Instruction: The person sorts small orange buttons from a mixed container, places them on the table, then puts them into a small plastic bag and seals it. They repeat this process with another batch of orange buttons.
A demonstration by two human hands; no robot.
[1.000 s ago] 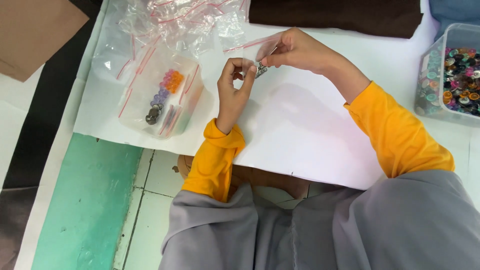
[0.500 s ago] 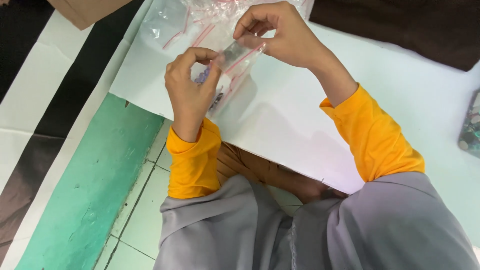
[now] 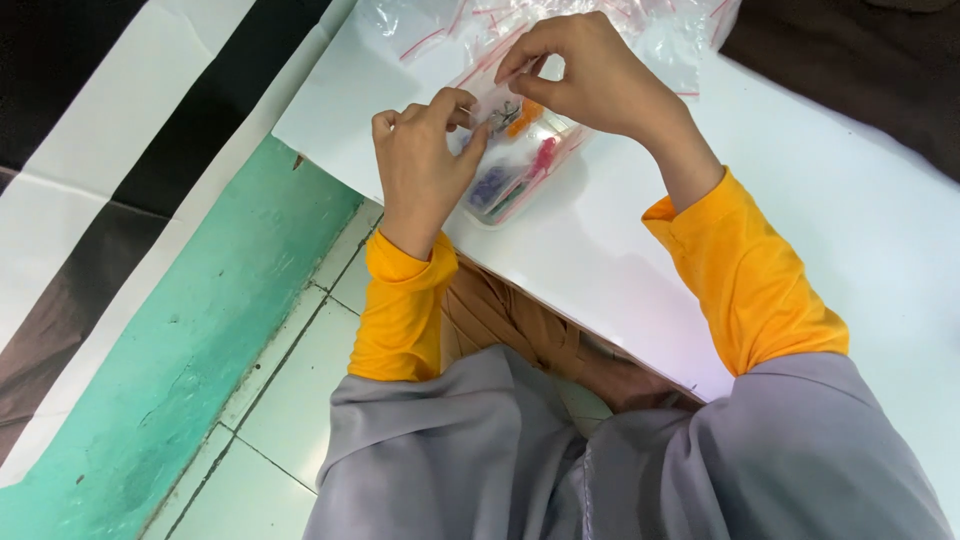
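- Fingertips of both hands meet on a small clear zip bag [image 3: 497, 100] with a red seal strip, held just above the white table [image 3: 800, 230].
- Left hand [image 3: 420, 165]: thumb and forefinger pressed together on the bag's lower left edge, the other fingers curled in behind them.
- Right hand [image 3: 590, 75]: thumb and forefinger pinching the bag's upper edge from the right, the remaining fingers bent loosely over it.
- Something small sits inside the bag between the two pinches; it is too small to tell what it is.
- Directly beneath the hands lies a clear plastic box [image 3: 520, 170] with compartments, holding small orange, pink and purple pieces; the left hand's heel covers part of it.
- Beyond the hands, at the table's far edge, lies a heap of empty clear zip bags [image 3: 660, 40] with red strips.
- Both forearms wear orange sleeves [image 3: 745, 270], and grey cloth [image 3: 600, 460] covers the lap below.
- Left of the table run a teal painted band [image 3: 190, 350] and pale floor tiles [image 3: 300, 370], with black and white striped sheeting [image 3: 120, 150] farther out.
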